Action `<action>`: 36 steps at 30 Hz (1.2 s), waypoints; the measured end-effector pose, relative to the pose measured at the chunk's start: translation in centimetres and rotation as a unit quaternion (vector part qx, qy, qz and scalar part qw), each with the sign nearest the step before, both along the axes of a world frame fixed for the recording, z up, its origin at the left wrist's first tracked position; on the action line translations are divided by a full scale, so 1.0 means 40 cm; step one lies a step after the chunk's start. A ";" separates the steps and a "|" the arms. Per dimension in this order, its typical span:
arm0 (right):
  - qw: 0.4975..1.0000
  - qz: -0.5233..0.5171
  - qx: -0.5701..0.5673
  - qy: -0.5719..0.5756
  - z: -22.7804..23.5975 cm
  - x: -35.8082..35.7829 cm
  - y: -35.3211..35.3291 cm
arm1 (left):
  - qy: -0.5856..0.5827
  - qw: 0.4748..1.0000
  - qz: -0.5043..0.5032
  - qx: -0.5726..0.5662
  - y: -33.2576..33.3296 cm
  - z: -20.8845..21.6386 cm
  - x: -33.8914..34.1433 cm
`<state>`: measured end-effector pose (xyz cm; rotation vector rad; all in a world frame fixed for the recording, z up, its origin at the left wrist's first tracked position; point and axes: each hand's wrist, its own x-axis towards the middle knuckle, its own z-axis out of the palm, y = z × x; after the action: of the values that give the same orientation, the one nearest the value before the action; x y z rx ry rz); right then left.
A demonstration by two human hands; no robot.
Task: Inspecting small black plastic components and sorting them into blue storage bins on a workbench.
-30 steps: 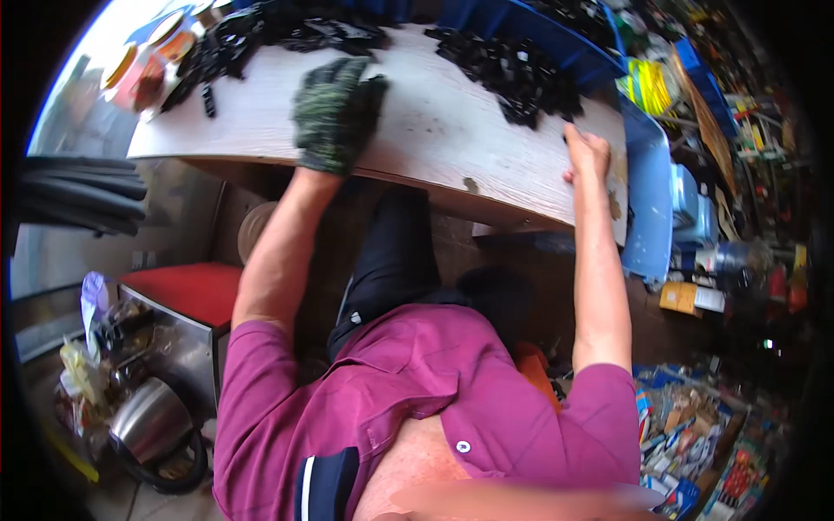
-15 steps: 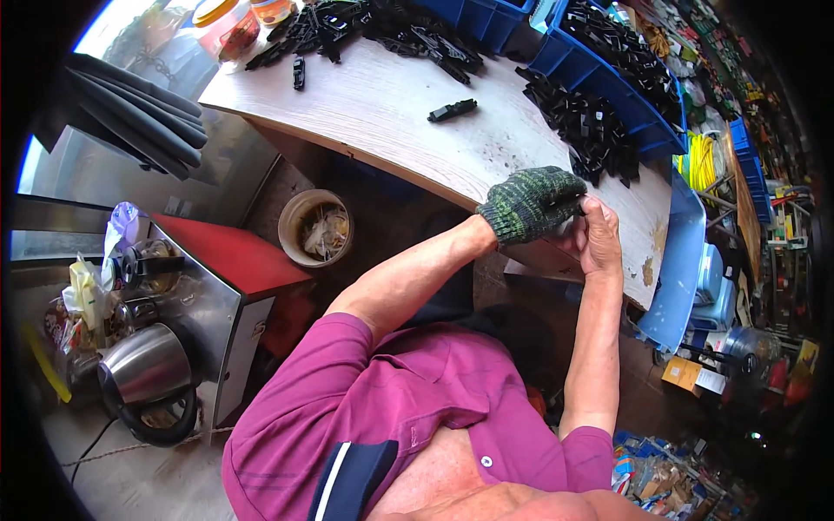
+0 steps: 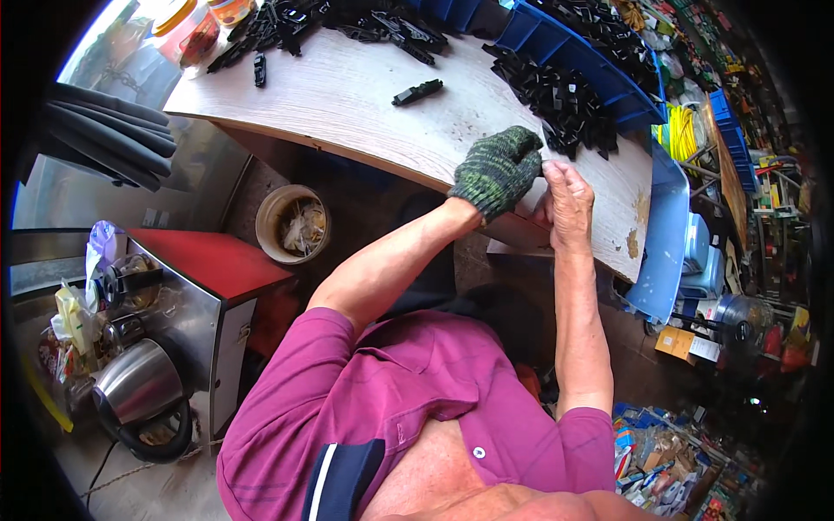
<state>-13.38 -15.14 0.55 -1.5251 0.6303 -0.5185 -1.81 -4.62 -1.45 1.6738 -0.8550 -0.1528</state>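
Note:
My left hand [image 3: 499, 172], in a green-and-black knitted glove, is held over the front edge of the pale tabletop [image 3: 347, 91] with its fingers curled in. Close at its right is my bare right hand [image 3: 571, 204], its fingers bent and pinched toward the glove. Whatever sits between the fingertips is too small and hidden to make out. Beyond the hands a heap of small black plastic parts [image 3: 565, 108] lies on the table. A single black plastic part [image 3: 417, 92] rests apart from it, farther left.
Blue bins [image 3: 578, 56] with more black parts stand at the table's back right. Another black pile [image 3: 295, 22] lies beside lidded jars [image 3: 185, 33] at the far left. A waste bucket [image 3: 293, 224] is on the floor, near a red-topped cabinet [image 3: 204, 260] and kettle [image 3: 143, 386].
The whole view has shifted, so the table and hands appear farther left and higher. My right hand has turned, showing more of its back, and a small gap shows between the two hands.

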 end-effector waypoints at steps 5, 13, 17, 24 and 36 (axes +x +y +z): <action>0.998 -0.039 0.043 -0.039 0.014 -0.006 0.024 | -0.311 0.918 0.238 0.060 0.136 0.010 0.153; 0.986 -0.106 0.100 -0.082 0.019 -0.003 0.025 | -0.291 0.939 0.067 0.170 0.162 -0.003 0.194; 0.978 -0.141 0.104 -0.112 0.016 -0.007 0.032 | -0.204 0.977 -0.058 0.016 0.112 0.025 0.025; 0.978 -0.167 0.079 -0.101 0.017 -0.012 0.050 | -0.113 0.986 -0.126 0.003 0.044 0.017 -0.030; 0.963 -0.247 0.045 -0.096 -0.011 -0.022 0.026 | 0.022 0.993 -0.085 -0.079 -0.025 0.023 -0.108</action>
<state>-14.28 -14.12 0.11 -1.2086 0.8731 -0.9903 -6.14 -5.63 -0.52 1.4448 -0.9528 -0.2324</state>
